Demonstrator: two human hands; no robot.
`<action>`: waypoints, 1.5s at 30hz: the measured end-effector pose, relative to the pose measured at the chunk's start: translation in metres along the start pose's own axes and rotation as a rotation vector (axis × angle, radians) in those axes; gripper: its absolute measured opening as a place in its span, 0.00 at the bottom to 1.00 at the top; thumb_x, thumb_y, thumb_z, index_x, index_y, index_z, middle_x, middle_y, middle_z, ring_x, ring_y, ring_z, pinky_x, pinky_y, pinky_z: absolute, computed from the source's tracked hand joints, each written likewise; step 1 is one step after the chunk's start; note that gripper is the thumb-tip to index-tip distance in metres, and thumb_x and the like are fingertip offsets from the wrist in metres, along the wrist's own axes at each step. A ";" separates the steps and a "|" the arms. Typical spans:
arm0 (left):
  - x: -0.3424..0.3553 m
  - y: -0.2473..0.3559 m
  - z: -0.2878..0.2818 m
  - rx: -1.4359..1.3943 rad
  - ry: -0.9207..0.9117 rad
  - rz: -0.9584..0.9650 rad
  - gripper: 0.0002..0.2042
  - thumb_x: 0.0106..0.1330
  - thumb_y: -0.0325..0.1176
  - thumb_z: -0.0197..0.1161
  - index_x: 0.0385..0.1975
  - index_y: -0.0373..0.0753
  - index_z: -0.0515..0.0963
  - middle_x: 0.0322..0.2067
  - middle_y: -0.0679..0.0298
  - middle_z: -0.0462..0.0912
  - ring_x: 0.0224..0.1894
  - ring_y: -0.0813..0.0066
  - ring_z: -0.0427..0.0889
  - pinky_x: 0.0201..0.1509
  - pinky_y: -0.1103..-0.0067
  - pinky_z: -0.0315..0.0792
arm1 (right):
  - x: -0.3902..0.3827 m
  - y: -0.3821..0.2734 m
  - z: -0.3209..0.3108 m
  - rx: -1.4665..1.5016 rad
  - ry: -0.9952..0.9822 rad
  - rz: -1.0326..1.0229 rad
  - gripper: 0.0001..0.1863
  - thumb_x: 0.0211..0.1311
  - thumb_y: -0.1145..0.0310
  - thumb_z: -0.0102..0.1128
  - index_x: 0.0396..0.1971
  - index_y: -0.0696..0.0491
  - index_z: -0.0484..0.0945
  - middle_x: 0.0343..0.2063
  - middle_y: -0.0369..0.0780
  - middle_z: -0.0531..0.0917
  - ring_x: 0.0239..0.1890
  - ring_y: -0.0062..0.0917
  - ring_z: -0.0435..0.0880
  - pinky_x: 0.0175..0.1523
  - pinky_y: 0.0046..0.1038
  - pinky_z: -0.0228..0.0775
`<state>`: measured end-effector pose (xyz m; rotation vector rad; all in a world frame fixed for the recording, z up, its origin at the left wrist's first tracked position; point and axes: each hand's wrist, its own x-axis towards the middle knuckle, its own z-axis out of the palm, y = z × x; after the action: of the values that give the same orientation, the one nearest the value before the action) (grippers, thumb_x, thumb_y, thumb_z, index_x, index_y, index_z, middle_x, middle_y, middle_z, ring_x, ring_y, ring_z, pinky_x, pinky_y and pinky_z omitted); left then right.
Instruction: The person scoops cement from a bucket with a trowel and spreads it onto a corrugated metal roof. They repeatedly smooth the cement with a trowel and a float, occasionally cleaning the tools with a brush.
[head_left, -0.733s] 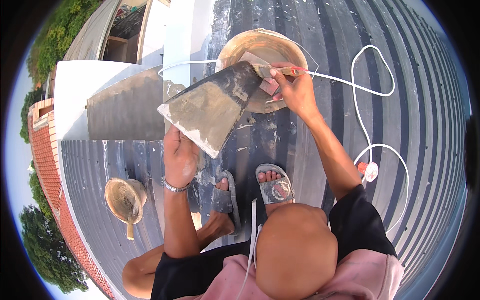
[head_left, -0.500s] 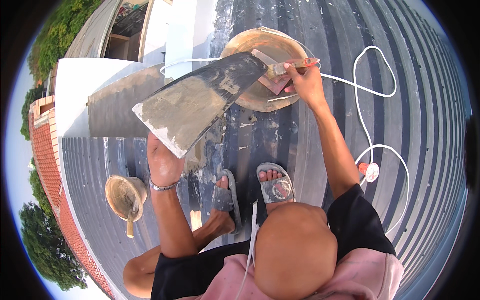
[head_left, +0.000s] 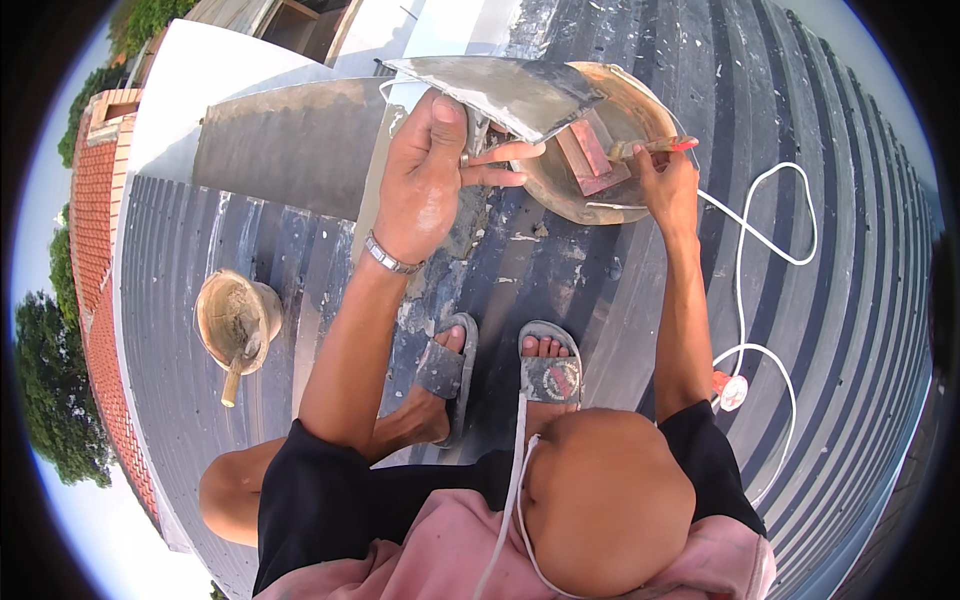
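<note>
My left hand [head_left: 420,180] is closed round the hidden handle of a plastering trowel [head_left: 500,90], two fingers sticking out. The broad, grey-smeared blade is tilted, its near edge toward me and its narrow end over a round tub [head_left: 655,115]. In the tub lies a reddish block with a raised strip, perhaps a float [head_left: 590,155]; its lower part rests inside the rim. My right hand [head_left: 670,185] pinches a paintbrush [head_left: 650,147] with a red-tipped handle. The bristles are at the reddish block; whether they touch it I cannot tell.
A smaller bucket [head_left: 262,310] with a brush [head_left: 232,385] stands at left on the ribbed metal roof [head_left: 840,330]. A white cable [head_left: 745,230] loops at right near a red-and-white spool [head_left: 733,392]. A grey-plastered strip [head_left: 290,145] lies beyond the left arm.
My left hand has moved up and right, turning the trowel so its blade shows narrower. The right hand and brush have shifted slightly right and down; the whole view has shifted too.
</note>
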<state>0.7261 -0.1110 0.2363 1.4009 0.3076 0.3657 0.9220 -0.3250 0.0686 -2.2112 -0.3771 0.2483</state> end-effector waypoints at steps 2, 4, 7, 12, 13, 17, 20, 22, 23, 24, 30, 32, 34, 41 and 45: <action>0.002 -0.003 -0.005 -0.320 -0.073 -0.075 0.21 0.88 0.52 0.44 0.60 0.40 0.72 0.55 0.57 0.79 0.63 0.38 0.84 0.58 0.57 0.87 | -0.019 -0.007 -0.012 -0.099 -0.046 0.051 0.24 0.69 0.57 0.72 0.47 0.66 0.82 0.33 0.51 0.91 0.40 0.47 0.93 0.46 0.42 0.80; -0.004 -0.007 0.001 -0.549 0.058 -0.110 0.20 0.87 0.54 0.44 0.54 0.43 0.73 0.53 0.61 0.78 0.64 0.40 0.83 0.56 0.59 0.88 | -0.042 -0.007 -0.014 -0.128 0.098 0.045 0.23 0.69 0.57 0.72 0.49 0.63 0.81 0.30 0.47 0.88 0.33 0.41 0.88 0.41 0.39 0.77; -0.006 -0.008 0.033 -0.825 0.288 -0.180 0.22 0.82 0.61 0.46 0.56 0.49 0.73 0.59 0.64 0.80 0.64 0.44 0.85 0.41 0.69 0.89 | -0.075 -0.029 -0.024 -0.026 0.238 0.132 0.22 0.72 0.57 0.71 0.51 0.62 0.81 0.31 0.43 0.86 0.30 0.31 0.83 0.39 0.34 0.75; -0.029 -0.053 0.077 -0.941 0.191 -0.232 0.34 0.79 0.67 0.46 0.75 0.51 0.62 0.74 0.69 0.73 0.53 0.73 0.91 0.21 0.85 0.77 | -0.091 -0.070 -0.012 1.060 -0.282 0.328 0.29 0.86 0.46 0.51 0.56 0.62 0.79 0.45 0.48 0.87 0.43 0.27 0.85 0.41 0.32 0.77; -0.037 -0.062 0.085 -0.898 0.191 -0.263 0.35 0.79 0.67 0.46 0.75 0.50 0.62 0.74 0.68 0.74 0.52 0.72 0.91 0.20 0.85 0.76 | -0.092 -0.091 -0.010 1.208 -0.323 0.379 0.31 0.86 0.44 0.49 0.59 0.62 0.76 0.46 0.48 0.86 0.42 0.28 0.85 0.41 0.32 0.78; -0.068 -0.079 0.112 -0.746 0.294 -0.340 0.31 0.84 0.60 0.48 0.74 0.42 0.65 0.69 0.61 0.76 0.47 0.70 0.92 0.19 0.85 0.74 | -0.084 -0.103 -0.020 1.410 -0.348 0.566 0.28 0.86 0.46 0.48 0.59 0.60 0.69 0.41 0.42 0.79 0.36 0.29 0.84 0.39 0.35 0.83; -0.092 -0.080 0.119 -0.219 0.242 -0.524 0.27 0.86 0.52 0.51 0.74 0.39 0.69 0.68 0.58 0.77 0.47 0.73 0.90 0.21 0.86 0.73 | -0.070 -0.097 -0.031 1.384 -0.215 0.519 0.24 0.86 0.49 0.50 0.54 0.59 0.69 0.33 0.37 0.72 0.35 0.28 0.84 0.42 0.36 0.86; -0.104 -0.094 0.105 -0.037 0.135 -0.540 0.18 0.85 0.40 0.55 0.63 0.35 0.79 0.59 0.55 0.83 0.43 0.74 0.92 0.26 0.83 0.78 | -0.050 -0.097 -0.053 1.270 -0.152 0.354 0.23 0.87 0.49 0.50 0.56 0.58 0.69 0.32 0.35 0.69 0.29 0.24 0.75 0.35 0.32 0.78; -0.114 -0.105 0.085 0.043 0.050 -0.567 0.17 0.85 0.38 0.55 0.62 0.33 0.80 0.58 0.55 0.84 0.42 0.75 0.91 0.27 0.82 0.79 | -0.038 -0.106 -0.069 1.198 -0.078 0.254 0.24 0.86 0.48 0.51 0.56 0.58 0.70 0.32 0.34 0.68 0.27 0.21 0.69 0.31 0.29 0.71; -0.133 -0.116 0.067 0.123 -0.008 -0.611 0.16 0.84 0.35 0.55 0.60 0.32 0.81 0.56 0.55 0.85 0.41 0.75 0.91 0.28 0.81 0.81 | -0.031 -0.119 -0.084 1.106 -0.027 0.145 0.24 0.86 0.46 0.52 0.52 0.57 0.72 0.30 0.33 0.67 0.26 0.19 0.69 0.29 0.26 0.66; -0.133 -0.107 -0.011 0.494 -0.204 -0.521 0.13 0.80 0.34 0.58 0.54 0.33 0.84 0.43 0.57 0.90 0.39 0.73 0.91 0.40 0.72 0.82 | 0.046 -0.119 -0.232 0.528 0.575 -0.692 0.26 0.83 0.45 0.54 0.43 0.58 0.76 0.32 0.39 0.76 0.29 0.24 0.76 0.32 0.29 0.70; -0.142 -0.088 -0.036 0.582 -0.291 -0.548 0.13 0.80 0.35 0.58 0.53 0.34 0.84 0.41 0.57 0.90 0.39 0.71 0.90 0.43 0.70 0.82 | 0.086 -0.082 -0.251 0.190 0.792 -0.921 0.28 0.82 0.43 0.56 0.45 0.60 0.78 0.34 0.42 0.80 0.32 0.29 0.80 0.37 0.32 0.74; -0.148 -0.053 -0.068 0.654 -0.385 -0.690 0.14 0.80 0.37 0.58 0.52 0.35 0.84 0.39 0.58 0.90 0.39 0.69 0.90 0.46 0.68 0.81 | 0.148 -0.001 -0.252 -0.284 1.033 -0.992 0.31 0.81 0.42 0.57 0.47 0.62 0.79 0.35 0.46 0.84 0.34 0.33 0.84 0.41 0.35 0.78; -0.161 0.090 -0.203 0.892 -0.061 -0.878 0.20 0.82 0.45 0.56 0.59 0.36 0.82 0.45 0.63 0.87 0.44 0.75 0.87 0.46 0.74 0.81 | 0.228 0.240 -0.310 0.330 0.404 0.601 0.30 0.72 0.38 0.66 0.35 0.56 0.84 0.22 0.34 0.74 0.23 0.22 0.72 0.30 0.31 0.69; -0.237 0.184 -0.288 1.045 0.400 -0.842 0.22 0.83 0.50 0.56 0.59 0.38 0.82 0.47 0.67 0.87 0.47 0.77 0.87 0.41 0.76 0.80 | 0.196 0.207 -0.296 0.339 0.180 0.516 0.30 0.70 0.39 0.69 0.36 0.56 0.81 0.21 0.33 0.73 0.21 0.18 0.70 0.27 0.27 0.67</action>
<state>0.3784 0.0706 0.3748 2.0158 1.5169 -0.2879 1.2330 -0.5932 0.0777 -1.9380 0.3227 0.3555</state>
